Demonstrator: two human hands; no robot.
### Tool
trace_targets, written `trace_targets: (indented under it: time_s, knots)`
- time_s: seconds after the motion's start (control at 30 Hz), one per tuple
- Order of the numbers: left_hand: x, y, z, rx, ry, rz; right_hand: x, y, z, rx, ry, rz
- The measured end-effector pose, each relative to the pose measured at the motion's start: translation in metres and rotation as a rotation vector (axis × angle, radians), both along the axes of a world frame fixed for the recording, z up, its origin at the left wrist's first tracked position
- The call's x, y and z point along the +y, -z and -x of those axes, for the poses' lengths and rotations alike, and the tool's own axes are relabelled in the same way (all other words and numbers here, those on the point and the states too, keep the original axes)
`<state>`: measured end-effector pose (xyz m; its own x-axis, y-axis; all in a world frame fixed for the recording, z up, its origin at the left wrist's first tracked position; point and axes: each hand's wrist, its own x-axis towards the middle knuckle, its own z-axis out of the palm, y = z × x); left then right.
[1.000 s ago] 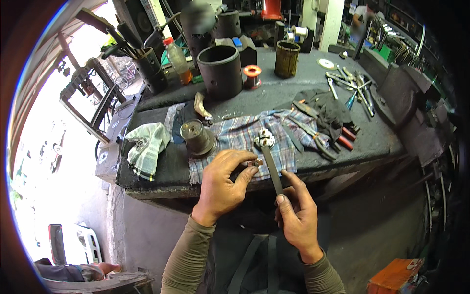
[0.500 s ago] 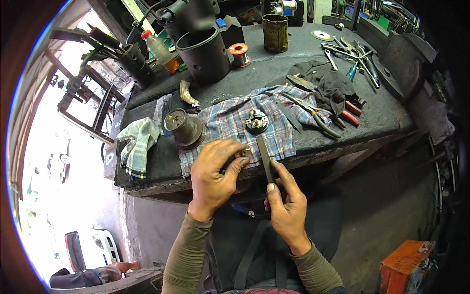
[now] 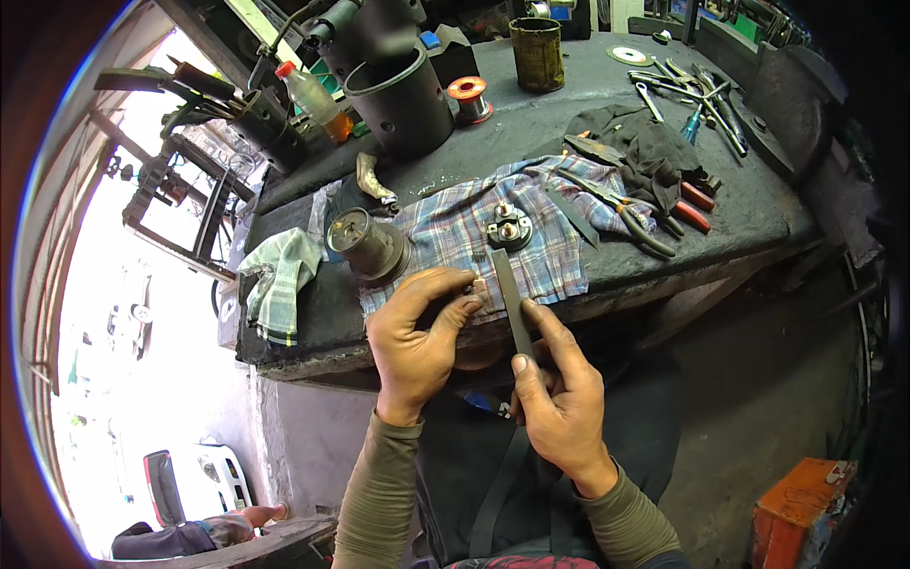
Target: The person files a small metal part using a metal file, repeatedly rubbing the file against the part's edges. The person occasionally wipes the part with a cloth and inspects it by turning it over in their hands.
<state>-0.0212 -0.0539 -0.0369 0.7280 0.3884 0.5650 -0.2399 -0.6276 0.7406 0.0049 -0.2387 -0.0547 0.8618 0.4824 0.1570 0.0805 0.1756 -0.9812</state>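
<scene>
My left hand [image 3: 412, 341] is closed in a pinch on a small metal piece [image 3: 479, 284], mostly hidden by the fingertips. In my right hand [image 3: 564, 398] is a dark flat file [image 3: 512, 294], gripped at its lower end between thumb and fingers. Its free end points away from me, just right of the small piece; whether they touch I cannot tell. Beyond the file's tip, a round black part with two copper studs [image 3: 509, 230] rests on a plaid cloth [image 3: 445, 228]. Left of it stands a worn metal cylinder with a flange [image 3: 365, 242].
Pliers [image 3: 621, 213], a dark rag [image 3: 630, 142] and a flat dark strip [image 3: 572, 216] lie to the right. Farther back are a solder spool [image 3: 469, 100], a rusty can [image 3: 537, 57], a big black pot [image 3: 403, 104] and a bottle [image 3: 313, 100]. An orange box [image 3: 801, 507] sits lower right.
The bench has shifted slightly rightward in view. Relative to the black part, the file's tip has moved a little left, closer beside the small piece. Both hands keep their grips.
</scene>
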Motion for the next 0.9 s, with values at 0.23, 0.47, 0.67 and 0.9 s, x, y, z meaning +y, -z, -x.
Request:
trace_targets:
  time_s: [0.23,0.47,0.67,0.9]
  knots:
    - [-0.002,-0.002,-0.001,0.081,0.028,0.117,0.004,0.007,-0.005,-0.119,0.008,0.036]
    - [0.0,0.005,-0.004,0.013,0.059,0.122,0.005,0.016,-0.006,-0.235,0.037,0.076]
    - [-0.004,0.003,-0.003,0.035,0.054,0.163,-0.004,0.003,0.004,-0.133,0.0,0.119]
    - [0.0,-0.002,0.0,0.076,0.081,0.198,0.01,-0.011,-0.016,-0.245,0.006,0.154]
